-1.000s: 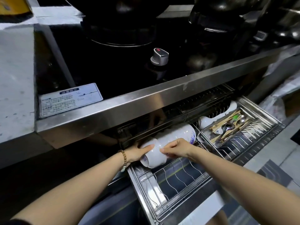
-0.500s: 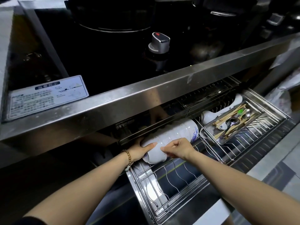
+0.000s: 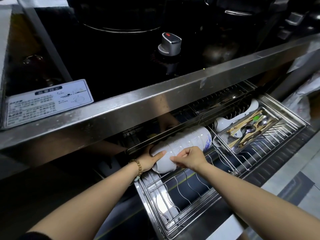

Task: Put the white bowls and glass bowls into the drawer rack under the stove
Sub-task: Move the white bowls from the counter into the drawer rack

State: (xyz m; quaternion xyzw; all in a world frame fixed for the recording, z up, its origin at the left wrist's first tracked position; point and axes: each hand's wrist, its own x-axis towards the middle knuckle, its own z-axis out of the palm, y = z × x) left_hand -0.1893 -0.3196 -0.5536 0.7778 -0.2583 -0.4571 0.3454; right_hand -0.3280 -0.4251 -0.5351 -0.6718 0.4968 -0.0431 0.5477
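A row of nested white bowls (image 3: 187, 142) lies on its side in the wire drawer rack (image 3: 183, 193) pulled out under the stove. The far bowl has a blue pattern on it. My left hand (image 3: 149, 159) grips the nearest bowl from the left, thumb across its side. From the right, my right hand (image 3: 189, 158) pinches the same bowl with its fingertips. The back of the row is partly hidden under the stove's steel front edge (image 3: 155, 101). No glass bowl is visible.
A mesh cutlery tray (image 3: 226, 138) with chopsticks and spoons sits in the rack's right half, white spoons (image 3: 223, 122) behind it. Above are the black stove top, a silver knob (image 3: 170, 43) and a white label (image 3: 46, 101). Grey floor lies to the right.
The view has dropped slightly and moved closer. Both hands stay on the nearest white bowl, which has shifted a little deeper toward the row under the stove edge.
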